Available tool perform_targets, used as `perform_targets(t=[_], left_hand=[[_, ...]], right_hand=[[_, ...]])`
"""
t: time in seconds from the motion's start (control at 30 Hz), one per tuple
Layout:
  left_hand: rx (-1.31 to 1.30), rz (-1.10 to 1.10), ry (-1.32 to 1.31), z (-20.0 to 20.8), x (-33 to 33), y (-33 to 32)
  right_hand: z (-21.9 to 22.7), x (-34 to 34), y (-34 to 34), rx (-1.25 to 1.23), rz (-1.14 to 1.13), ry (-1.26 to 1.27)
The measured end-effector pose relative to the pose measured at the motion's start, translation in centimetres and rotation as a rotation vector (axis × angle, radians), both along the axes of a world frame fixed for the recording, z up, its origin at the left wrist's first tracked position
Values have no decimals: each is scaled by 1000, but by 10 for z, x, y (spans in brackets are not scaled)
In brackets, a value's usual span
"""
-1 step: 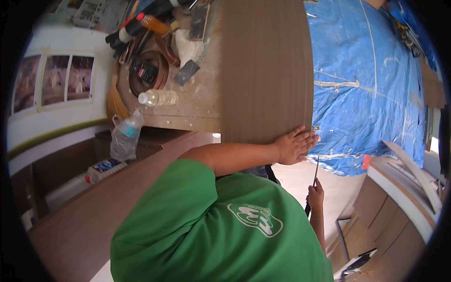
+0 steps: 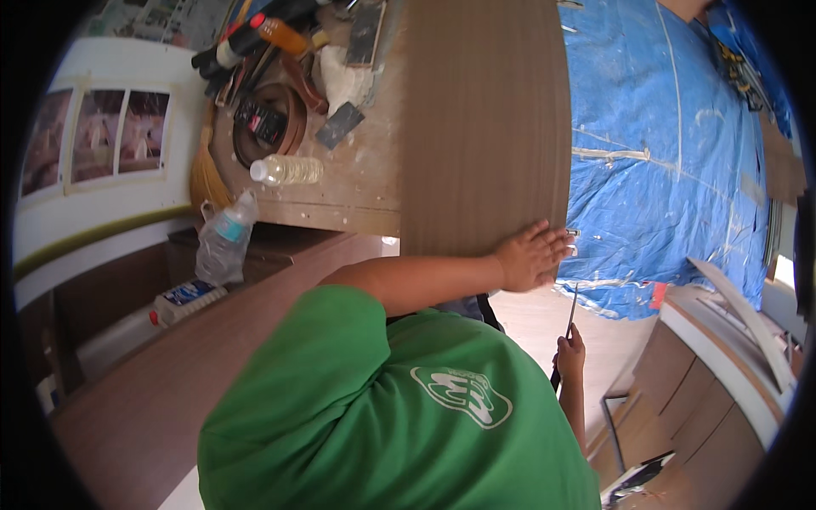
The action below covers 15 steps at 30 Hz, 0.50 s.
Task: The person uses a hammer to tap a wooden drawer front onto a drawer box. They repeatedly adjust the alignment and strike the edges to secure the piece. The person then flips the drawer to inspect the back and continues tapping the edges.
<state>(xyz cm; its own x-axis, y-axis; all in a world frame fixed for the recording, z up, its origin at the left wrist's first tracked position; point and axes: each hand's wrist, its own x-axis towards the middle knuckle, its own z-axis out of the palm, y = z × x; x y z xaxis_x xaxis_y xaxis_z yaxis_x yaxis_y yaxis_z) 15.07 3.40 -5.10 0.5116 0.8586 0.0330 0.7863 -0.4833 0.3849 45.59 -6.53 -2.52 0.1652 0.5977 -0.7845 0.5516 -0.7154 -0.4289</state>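
Note:
My left hand (image 2: pixel 529 258) lies flat on a long brown wood-grain board (image 2: pixel 484 127), fingers stretched out and close together over its near right corner. Beside the fingertips, a small metal hinge-like fitting (image 2: pixel 573 233) shows at the board's right edge. My right hand (image 2: pixel 570 353) is closed around the handle of a slim dark tool, which looks like a file (image 2: pixel 571 313). The file points up and away, its tip a little apart from the board's near corner. Most of the handle is hidden by my fingers.
Left of the board, a worktable (image 2: pixel 340 217) bears a clear bottle (image 2: pixel 287 170), an orange bottle (image 2: pixel 279 34), a tape roll (image 2: pixel 270 127) and a dark flat piece (image 2: pixel 340 126). Blue tarp (image 2: pixel 663 187) spreads on the right. A cabinet (image 2: pixel 688 374) stands near right; a plastic bag (image 2: pixel 228 242) hangs left.
The whole view has shifted very slightly. Both hands stay in nearly the same places, the left on the board and the right around the file.

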Motion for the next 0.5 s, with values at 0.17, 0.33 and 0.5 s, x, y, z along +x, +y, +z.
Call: perform_targets(t=[0.17, 0.33, 0.5], left_hand=[[-53, 578, 100, 20, -123, 39], [47, 923, 70, -3, -220, 61], [24, 1086, 85, -5, -215, 42]], right_hand=[[10, 17, 1, -5, 21, -90], [-13, 41, -1, -13, 44, -91], [-13, 53, 3, 15, 82, -78]])
